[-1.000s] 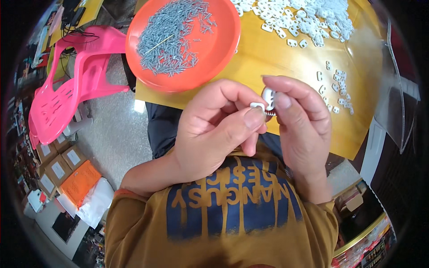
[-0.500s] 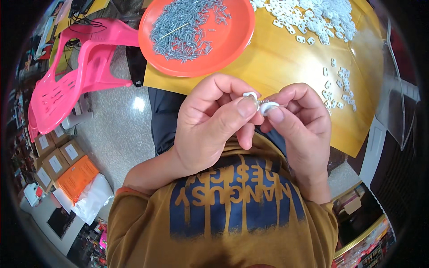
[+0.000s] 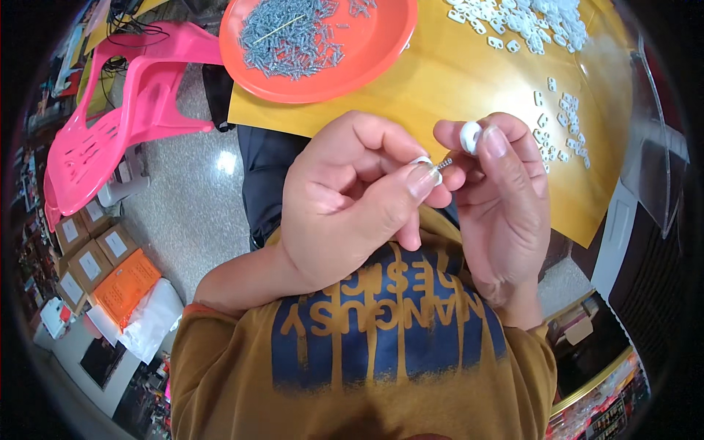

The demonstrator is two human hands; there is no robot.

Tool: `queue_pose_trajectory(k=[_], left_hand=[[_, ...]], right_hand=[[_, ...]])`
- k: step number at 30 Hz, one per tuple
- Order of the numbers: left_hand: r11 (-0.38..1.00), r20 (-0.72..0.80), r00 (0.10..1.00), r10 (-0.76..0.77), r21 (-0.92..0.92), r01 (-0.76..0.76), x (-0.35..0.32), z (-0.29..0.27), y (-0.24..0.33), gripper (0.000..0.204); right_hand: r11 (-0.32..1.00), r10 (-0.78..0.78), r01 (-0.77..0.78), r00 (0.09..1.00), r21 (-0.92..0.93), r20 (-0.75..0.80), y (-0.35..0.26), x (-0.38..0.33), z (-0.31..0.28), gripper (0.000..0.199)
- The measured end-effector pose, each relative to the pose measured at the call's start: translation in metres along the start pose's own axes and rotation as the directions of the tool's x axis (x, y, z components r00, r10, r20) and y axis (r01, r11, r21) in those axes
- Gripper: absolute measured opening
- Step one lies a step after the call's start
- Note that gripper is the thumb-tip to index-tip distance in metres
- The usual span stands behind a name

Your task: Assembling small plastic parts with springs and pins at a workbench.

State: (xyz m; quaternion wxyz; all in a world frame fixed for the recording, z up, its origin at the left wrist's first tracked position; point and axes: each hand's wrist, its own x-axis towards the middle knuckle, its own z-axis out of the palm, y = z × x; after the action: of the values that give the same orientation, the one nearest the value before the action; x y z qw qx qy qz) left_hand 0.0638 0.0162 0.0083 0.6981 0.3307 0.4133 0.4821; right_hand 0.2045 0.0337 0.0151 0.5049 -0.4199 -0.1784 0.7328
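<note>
My left hand [image 3: 348, 213] is closed, pinching a small white plastic piece [image 3: 423, 160] between thumb and fingers. A short grey metal screw [image 3: 445, 163] sticks out of that piece toward the right hand. Between thumb and index finger, my right hand [image 3: 511, 209] grips a rounded white plastic piece [image 3: 470, 136], held apart from the screw's tip. Its other fingers curl close to the screw. Most of the left piece is hidden by my thumb.
An orange-red plate [image 3: 367, 70] heaped with grey screws [image 3: 282, 40] stands on the yellow table [image 3: 440, 88]. White plastic pieces lie in a large pile [image 3: 528, 22] at the back and a looser group [image 3: 568, 121] at the right. A pink chair [image 3: 139, 95] is at the left.
My right hand has drawn its white piece up and away from the screw, which now shows more fully. The left hand keeps its pinch.
</note>
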Motion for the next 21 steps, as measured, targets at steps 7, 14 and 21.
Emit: queue_pose_trajectory(k=[7,14,21], left_hand=[[0.988,0.031,0.990,0.140,0.064,-0.141,0.0005,0.0024,-0.0032,0.010],[0.986,0.023,0.990,0.136,0.089,-0.138,0.0017,0.0034,-0.0047,0.009],[0.984,0.018,0.988,0.154,0.087,-0.155,0.0018,0.0041,-0.0070,0.008]], right_hand=[[0.986,-0.100,0.101,0.995,-0.131,0.017,0.0033,-0.0030,-0.0017,0.015],[0.991,-0.116,0.120,0.991,-0.057,0.065,0.0064,-0.0043,-0.0005,0.013],[0.984,-0.158,0.161,0.986,-0.069,0.047,0.0076,-0.0050,0.0008,0.011]])
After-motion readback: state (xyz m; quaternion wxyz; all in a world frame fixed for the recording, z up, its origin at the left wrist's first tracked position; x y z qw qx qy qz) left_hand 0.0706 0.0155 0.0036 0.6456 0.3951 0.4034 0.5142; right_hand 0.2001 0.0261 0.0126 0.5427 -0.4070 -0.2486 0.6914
